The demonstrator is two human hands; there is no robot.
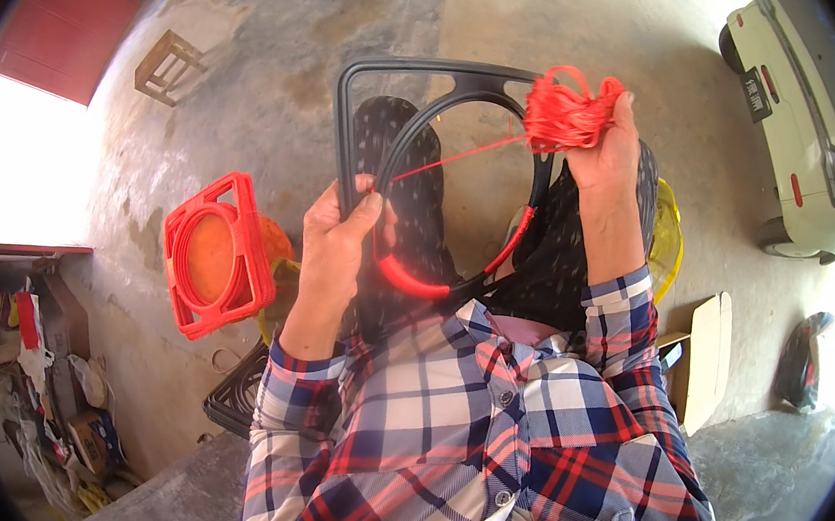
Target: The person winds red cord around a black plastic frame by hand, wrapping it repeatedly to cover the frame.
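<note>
A black square frame with a round ring [400, 148] inside it stands over my lap, between my knees. Red cord is wound closely round the lower part of the ring, forming a red band [413, 281]. My left hand [332, 237] is closed on the left side of the frame, its thumb against the ring. Up at the frame's far right corner, my right hand [608, 158] clasps a loose bundle of red cord [564, 114]. From the bundle a single taut strand crosses the ring's opening to my left fingers. The fingers behind the bundle are partly hidden.
Stacked red square frames [252, 290] stand on my left, above dark frames [235, 399] on the floor. Farther off is a wooden stool [165, 67]. On the right are a yellow-rimmed thing [676, 240], an open cardboard box [707, 364], a dark bag [803, 363] and a parked vehicle [787, 130].
</note>
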